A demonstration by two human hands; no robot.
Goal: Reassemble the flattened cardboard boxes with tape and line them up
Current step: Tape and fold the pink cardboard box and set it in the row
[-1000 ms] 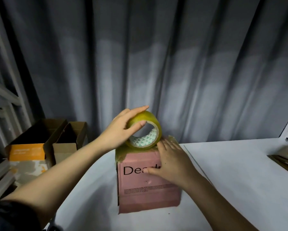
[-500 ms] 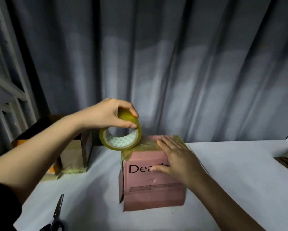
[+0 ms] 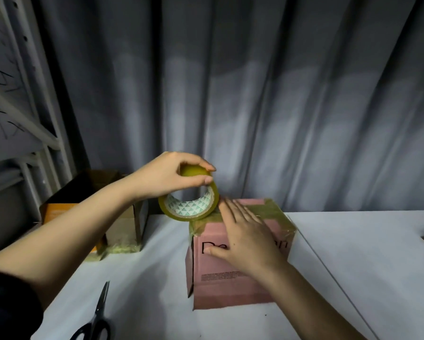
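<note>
Taping the pink box (image 3: 233, 288): left hand (image 3: 166, 177) grasps tape roll (image 3: 189, 204); right hand (image 3: 245, 239), fingers released, should press the strip flat.

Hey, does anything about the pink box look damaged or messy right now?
Yes. The tape across the top of the pink box is wrinkled and bunched at its near left corner, and the left side flap stands slightly away from the front panel. No tear shows.
</note>
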